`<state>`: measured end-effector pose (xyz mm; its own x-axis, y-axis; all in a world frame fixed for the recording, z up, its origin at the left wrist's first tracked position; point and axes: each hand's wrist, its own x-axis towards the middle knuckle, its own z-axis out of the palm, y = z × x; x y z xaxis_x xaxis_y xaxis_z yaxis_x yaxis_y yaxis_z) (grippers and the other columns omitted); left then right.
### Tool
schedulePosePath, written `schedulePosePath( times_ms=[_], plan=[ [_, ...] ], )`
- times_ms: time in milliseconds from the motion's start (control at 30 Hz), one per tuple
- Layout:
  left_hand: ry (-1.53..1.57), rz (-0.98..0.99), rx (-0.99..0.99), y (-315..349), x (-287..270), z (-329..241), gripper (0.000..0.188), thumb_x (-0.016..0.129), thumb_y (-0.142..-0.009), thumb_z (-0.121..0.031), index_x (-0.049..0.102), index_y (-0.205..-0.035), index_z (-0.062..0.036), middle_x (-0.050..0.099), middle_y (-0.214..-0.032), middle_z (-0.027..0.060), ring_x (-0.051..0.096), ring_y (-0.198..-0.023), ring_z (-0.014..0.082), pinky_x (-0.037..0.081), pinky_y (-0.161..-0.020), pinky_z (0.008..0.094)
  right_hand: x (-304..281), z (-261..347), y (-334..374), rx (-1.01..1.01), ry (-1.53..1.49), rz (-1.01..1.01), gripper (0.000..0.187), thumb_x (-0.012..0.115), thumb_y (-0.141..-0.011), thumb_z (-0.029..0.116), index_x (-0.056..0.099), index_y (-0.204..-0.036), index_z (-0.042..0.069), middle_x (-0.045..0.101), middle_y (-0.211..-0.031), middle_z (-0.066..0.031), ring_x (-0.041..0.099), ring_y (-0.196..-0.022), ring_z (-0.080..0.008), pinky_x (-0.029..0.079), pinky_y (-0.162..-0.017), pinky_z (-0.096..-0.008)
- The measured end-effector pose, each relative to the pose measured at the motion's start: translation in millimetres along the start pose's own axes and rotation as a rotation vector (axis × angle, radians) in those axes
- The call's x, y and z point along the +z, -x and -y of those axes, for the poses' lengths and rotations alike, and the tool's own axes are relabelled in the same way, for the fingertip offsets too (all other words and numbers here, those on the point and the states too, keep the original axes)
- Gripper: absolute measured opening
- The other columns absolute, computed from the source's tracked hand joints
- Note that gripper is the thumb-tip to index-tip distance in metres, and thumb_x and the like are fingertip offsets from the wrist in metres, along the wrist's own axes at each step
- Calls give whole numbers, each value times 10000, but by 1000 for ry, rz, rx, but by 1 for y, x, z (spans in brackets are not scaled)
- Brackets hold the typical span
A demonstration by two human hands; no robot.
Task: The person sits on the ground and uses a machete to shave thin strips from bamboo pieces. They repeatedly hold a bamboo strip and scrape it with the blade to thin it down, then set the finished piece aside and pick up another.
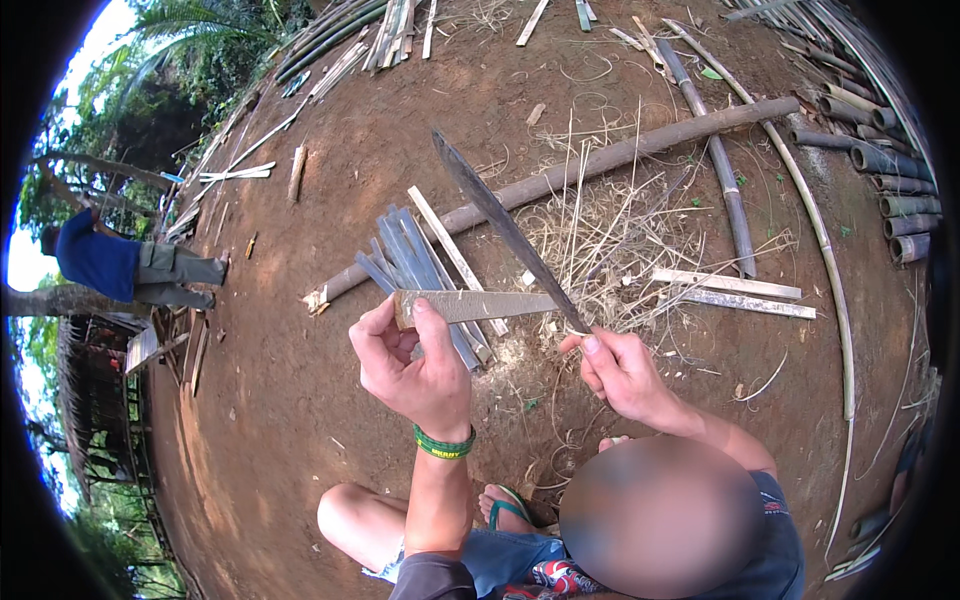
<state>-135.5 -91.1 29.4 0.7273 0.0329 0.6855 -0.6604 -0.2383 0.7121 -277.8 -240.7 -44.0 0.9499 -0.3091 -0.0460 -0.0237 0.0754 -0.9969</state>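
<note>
My left hand [415,360], with a green band at the wrist, is closed on one end of a flat bamboo strip [470,306], thumb on top. The strip lies roughly level and points right. In my right hand [630,375] is a machete [505,225], its long dark blade slanting up and to the left. The fingers wrap round its lower end, so the handle is mostly hidden. The blade crosses the strip's right end; whether they touch I cannot tell. Below and beyond the strip is a bundle of grey-green bamboo slats [408,250] on the ground.
A long log [735,116] lies across the dirt, with a heap of pale shavings [605,235] against it. Two pale slats [740,302] lie at the right. Cut bamboo tubes [908,205] are stacked at far right. A person in a blue shirt [95,255] stands at far left.
</note>
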Motion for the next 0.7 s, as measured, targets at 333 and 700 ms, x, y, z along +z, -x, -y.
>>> schedulePosePath(
  times_ms=[333, 700],
  plan=[
    [114, 405, 47, 7, 0, 10, 270, 764, -808, 46, 671, -1058, 10, 700, -958, 123, 689, -803, 181, 570, -655, 284, -9, 6, 11, 68, -77, 55, 431, 421, -1089, 322, 677, -1092, -25, 472, -548, 41, 451, -493, -39, 374, -464, -256],
    [141, 588, 421, -3, 6, 7, 330, 788, -728, 94, 670, -1008, -36, 711, -882, 121, 705, -761, 224, 550, -641, 292, -31, 73, 18, 9, 157, 185, 353, 488, -1060, 250, 706, -1077, -27, 472, -543, -41, 474, -482, -99, 386, -479, -308]
  ],
)
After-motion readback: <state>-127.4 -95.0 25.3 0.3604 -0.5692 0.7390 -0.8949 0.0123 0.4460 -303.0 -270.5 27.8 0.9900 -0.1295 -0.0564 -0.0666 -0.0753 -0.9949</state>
